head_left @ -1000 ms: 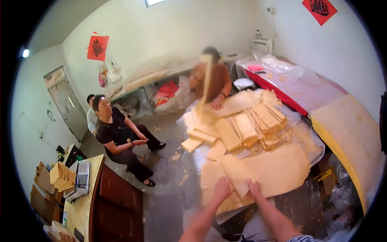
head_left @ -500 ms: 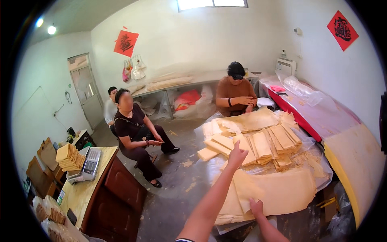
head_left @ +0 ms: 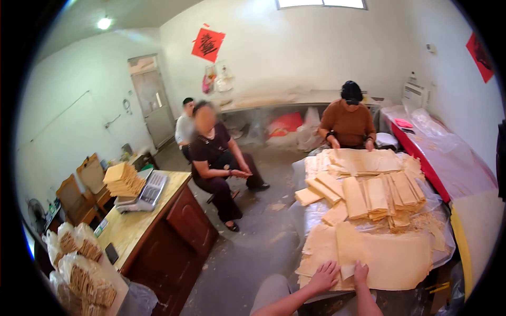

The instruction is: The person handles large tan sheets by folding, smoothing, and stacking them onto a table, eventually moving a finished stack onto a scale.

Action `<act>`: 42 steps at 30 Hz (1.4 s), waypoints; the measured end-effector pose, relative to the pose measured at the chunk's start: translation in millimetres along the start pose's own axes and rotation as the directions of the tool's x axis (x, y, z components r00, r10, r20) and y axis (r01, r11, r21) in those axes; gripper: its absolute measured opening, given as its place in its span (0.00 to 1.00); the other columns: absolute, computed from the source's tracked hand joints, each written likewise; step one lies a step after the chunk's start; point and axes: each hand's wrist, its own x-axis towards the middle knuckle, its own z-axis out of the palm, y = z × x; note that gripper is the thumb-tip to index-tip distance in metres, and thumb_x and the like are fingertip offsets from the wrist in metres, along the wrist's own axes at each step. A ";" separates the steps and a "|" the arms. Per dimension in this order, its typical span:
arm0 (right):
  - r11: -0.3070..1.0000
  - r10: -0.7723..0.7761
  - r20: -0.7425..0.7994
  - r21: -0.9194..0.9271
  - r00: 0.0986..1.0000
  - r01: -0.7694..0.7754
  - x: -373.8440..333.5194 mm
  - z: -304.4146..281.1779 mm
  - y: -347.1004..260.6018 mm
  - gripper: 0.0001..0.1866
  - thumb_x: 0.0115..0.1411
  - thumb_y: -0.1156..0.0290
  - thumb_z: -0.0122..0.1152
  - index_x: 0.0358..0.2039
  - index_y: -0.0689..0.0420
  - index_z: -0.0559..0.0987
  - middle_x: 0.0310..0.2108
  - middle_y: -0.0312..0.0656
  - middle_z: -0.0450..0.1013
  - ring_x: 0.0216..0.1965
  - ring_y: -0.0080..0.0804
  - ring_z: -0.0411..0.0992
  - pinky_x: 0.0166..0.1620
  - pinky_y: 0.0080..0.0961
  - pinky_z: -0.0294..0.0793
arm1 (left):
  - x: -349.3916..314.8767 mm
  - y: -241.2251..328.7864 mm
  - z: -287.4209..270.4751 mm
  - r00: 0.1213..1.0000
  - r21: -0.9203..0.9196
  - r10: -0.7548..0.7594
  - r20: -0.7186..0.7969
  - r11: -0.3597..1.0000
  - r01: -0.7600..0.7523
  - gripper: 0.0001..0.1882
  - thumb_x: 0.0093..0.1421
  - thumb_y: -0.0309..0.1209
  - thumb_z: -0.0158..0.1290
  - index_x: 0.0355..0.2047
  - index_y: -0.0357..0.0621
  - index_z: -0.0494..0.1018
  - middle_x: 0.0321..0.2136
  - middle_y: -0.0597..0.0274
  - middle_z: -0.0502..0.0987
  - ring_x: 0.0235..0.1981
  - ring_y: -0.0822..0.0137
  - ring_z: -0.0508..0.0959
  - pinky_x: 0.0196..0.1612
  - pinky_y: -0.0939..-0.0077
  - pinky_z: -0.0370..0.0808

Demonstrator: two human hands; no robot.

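Observation:
A stack of large, thin beige sheets (head_left: 403, 258), looking like bean curd skin, lies at the near end of the table. On top is a narrow folded sheet (head_left: 350, 243) running away from me. My left hand (head_left: 323, 277) rests flat on the stack just left of this fold, fingers stretched out. Pinched at its near edge by my right hand (head_left: 361, 274), the folded sheet turns up a small corner between my hands. Several folded bundles (head_left: 375, 197) stand in a row beyond, and flatter folded pieces (head_left: 322, 188) lie to their left.
Across the table, a person in brown (head_left: 348, 124) has both hands at another sheet stack (head_left: 371, 160). Two people sit at the left, one in dark clothes (head_left: 213, 152). A scale (head_left: 150, 187) with stacked pieces stands on a wooden desk (head_left: 174, 231). A red-edged bench (head_left: 421, 150) runs along the right.
My left hand has come down from pointing over the bundles onto the near stack. The view has swung left. The person in brown has lowered both hands to the far sheets.

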 end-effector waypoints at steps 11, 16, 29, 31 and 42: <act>0.993 -0.108 -0.015 0.046 0.994 0.109 17.6 0.1 30.9 0.18 0.60 0.68 0.49 0.47 0.67 0.68 0.43 0.44 0.70 0.43 0.31 0.69 0.46 0.27 0.67 | -2.4 1.7 -3.2 0.997 0.067 -0.066 0.043 0.996 0.063 0.35 0.54 0.45 0.49 0.58 0.40 0.55 0.59 0.49 0.55 0.61 0.51 0.52 0.59 0.54 0.53; 0.994 -0.025 -0.014 0.105 1.000 0.027 30.7 -5.0 37.2 0.20 0.60 0.65 0.51 0.47 0.66 0.67 0.43 0.43 0.69 0.42 0.31 0.68 0.46 0.27 0.68 | 9.9 5.9 -15.6 0.998 0.124 -0.042 0.039 0.992 0.037 0.33 0.52 0.44 0.51 0.54 0.40 0.59 0.56 0.49 0.58 0.57 0.50 0.58 0.53 0.55 0.60; 0.939 0.043 -0.047 0.343 0.998 -0.025 7.6 1.6 -29.4 0.19 0.59 0.69 0.50 0.48 0.65 0.66 0.43 0.43 0.68 0.42 0.33 0.68 0.46 0.28 0.68 | 16.9 16.8 -33.8 0.948 0.136 -0.086 0.307 0.990 0.046 0.27 0.56 0.38 0.46 0.57 0.54 0.59 0.58 0.58 0.58 0.58 0.47 0.57 0.50 0.44 0.63; 0.966 -0.218 0.034 0.147 0.975 0.211 2.1 0.1 -46.6 0.16 0.57 0.70 0.51 0.43 0.66 0.71 0.38 0.41 0.71 0.37 0.30 0.69 0.41 0.25 0.69 | 19.3 17.4 -34.2 0.945 0.130 -0.071 0.319 0.991 0.030 0.25 0.58 0.37 0.43 0.57 0.55 0.60 0.58 0.57 0.58 0.58 0.48 0.58 0.50 0.44 0.63; 0.967 -0.027 -0.043 0.251 0.999 0.037 44.0 -20.9 -128.9 0.17 0.56 0.63 0.54 0.39 0.64 0.75 0.32 0.37 0.73 0.32 0.24 0.70 0.37 0.23 0.70 | 70.9 11.5 -80.7 0.908 0.091 -0.048 0.416 0.996 0.011 0.35 0.48 0.46 0.55 0.56 0.55 0.60 0.47 0.51 0.70 0.47 0.49 0.70 0.45 0.56 0.71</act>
